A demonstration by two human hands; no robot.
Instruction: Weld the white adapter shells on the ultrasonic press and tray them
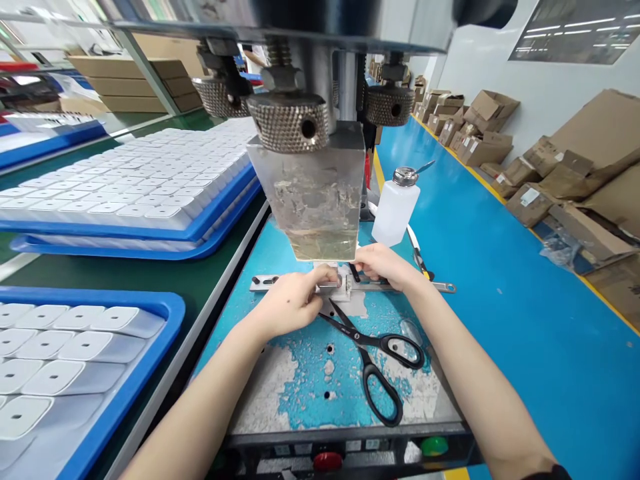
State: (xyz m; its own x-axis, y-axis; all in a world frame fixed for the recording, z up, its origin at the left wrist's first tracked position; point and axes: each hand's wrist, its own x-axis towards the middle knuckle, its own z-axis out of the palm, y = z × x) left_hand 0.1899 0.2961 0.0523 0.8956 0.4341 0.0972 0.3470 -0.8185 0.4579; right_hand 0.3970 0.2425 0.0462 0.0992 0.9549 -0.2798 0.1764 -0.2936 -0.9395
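Observation:
My left hand (295,300) and my right hand (385,265) meet under the metal press block (315,200) of a machine. Both pinch at a small silvery part (343,285) seated in the metal fixture bar (440,287) on the worn blue base plate (300,360). The fingers of each hand are curled on that part; what exactly they grip is partly hidden. Black scissors (375,360) lie on the plate just in front of my hands.
Blue trays (165,313) of white square parts sit at left, more trays (140,180) farther back. A white dispenser bottle (395,207) stands right of the press. Red (327,461) and green (434,445) buttons line the machine front. Cardboard boxes (550,180) edge the blue floor.

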